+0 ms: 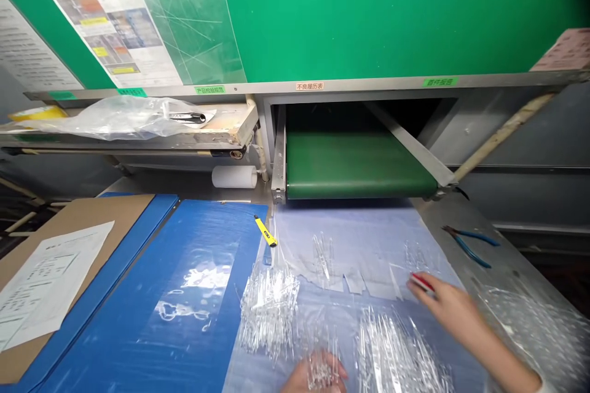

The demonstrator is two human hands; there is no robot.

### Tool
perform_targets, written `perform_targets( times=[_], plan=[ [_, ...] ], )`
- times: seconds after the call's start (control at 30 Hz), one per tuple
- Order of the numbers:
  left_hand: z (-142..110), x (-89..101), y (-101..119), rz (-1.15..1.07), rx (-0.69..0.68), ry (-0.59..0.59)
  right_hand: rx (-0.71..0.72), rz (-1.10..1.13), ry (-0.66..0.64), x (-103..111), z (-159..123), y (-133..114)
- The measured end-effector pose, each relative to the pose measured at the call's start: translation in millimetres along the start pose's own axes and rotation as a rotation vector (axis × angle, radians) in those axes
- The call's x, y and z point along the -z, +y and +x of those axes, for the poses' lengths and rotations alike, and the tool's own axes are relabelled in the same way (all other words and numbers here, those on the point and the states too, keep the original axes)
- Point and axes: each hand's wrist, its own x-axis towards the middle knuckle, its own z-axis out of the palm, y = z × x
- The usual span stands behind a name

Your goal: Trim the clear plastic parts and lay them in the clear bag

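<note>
My left hand (313, 374) sits at the bottom edge of the view, its fingers closed around a small bunch of clear plastic sprues (320, 374). My right hand (442, 304) grips a slim red-and-white item (423, 282), possibly a marker, and reaches toward a thin scatter of clear plastic pieces (415, 256). Larger heaps of the same clear pieces (268, 313) (391, 350) lie on a translucent plastic sheet (350, 239) between my hands. Another small cluster (322, 255) stands farther back.
A yellow utility knife (265, 230) lies near the green conveyor belt (354, 166). Blue-handled pliers (470, 245) rest on the steel ledge at right. Bubble wrap (530, 325) lies at lower right. Left are a blue folder (184, 295) and papers on cardboard (46, 282).
</note>
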Motion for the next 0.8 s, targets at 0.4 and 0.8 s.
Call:
perform_targets(
  times=[0.4, 0.8],
  plan=[
    [-19.6, -6.9, 5.9, -0.025, -0.023, 0.023, 0.340, -0.181, -0.319, -31.6, -47.4, -133.4],
    [-22.6, -10.3, 16.7, -0.022, -0.113, 0.161, 0.204, -0.031, -0.356, -49.2, -59.4, -122.2]
  ],
)
